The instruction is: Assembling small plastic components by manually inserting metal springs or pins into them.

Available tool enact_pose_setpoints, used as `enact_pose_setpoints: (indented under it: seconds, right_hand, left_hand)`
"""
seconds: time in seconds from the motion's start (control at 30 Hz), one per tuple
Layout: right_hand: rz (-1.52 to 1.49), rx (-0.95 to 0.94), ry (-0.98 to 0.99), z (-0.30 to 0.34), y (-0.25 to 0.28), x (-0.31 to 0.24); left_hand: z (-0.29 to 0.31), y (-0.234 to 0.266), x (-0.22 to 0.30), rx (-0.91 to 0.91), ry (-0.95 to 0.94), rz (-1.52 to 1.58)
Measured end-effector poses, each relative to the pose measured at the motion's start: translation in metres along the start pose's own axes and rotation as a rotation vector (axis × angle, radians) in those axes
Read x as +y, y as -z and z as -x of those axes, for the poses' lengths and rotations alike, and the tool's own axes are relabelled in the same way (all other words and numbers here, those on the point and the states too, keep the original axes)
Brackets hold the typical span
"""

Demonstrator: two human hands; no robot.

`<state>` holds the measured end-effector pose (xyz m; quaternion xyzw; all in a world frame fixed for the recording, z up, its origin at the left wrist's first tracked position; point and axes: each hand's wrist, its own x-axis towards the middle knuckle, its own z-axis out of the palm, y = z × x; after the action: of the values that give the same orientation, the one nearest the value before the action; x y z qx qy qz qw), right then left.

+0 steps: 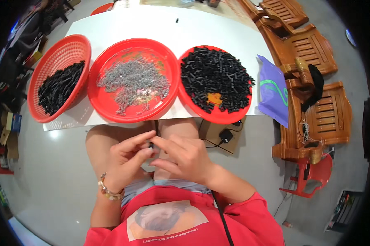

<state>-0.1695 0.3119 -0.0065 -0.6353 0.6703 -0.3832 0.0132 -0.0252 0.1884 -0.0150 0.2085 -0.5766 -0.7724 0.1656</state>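
Note:
Above my lap, just short of the table's front edge, my left hand (129,158) pinches a small black plastic piece (151,145) between thumb and fingers. My right hand (189,158) meets it from the other side. Its index fingertip is at the left fingertips beside the piece, while its thumb stays apart below, with nothing visible between them. Beyond my hands on the table, a round red tray (94,100) holds many small silvery metal parts (133,80). On the right, a red tray (230,119) is heaped with short black plastic pieces (215,78).
A red mesh basket (84,47) with longer black pieces tilts at the left of the white table (123,24). A purple bag (273,90) lies at the right edge, beside wooden chairs (316,106). One black piece (177,20) lies at the back. Under the table sits a cardboard box (218,131).

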Motion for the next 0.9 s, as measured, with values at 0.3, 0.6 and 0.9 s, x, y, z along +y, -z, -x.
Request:
enact_pose_setpoints:
  seconds: [0.3, 0.6, 0.9]
  right_hand:
    - [0.224, 0.199, -0.390, 0.010, 0.052, 0.068]
    - [0.394, 0.010, -0.659, 0.023, 0.081, 0.112]
    - [0.498, -0.057, -0.630, 0.023, 0.080, 0.112]
  left_hand:
    - [-0.039, 0.088, 0.042, 0.729, -0.525, -0.738]
    - [-0.069, 0.185, 0.055, 0.843, -0.503, -1.165]
    - [-0.047, 0.098, 0.041, 0.886, -0.730, -0.997]
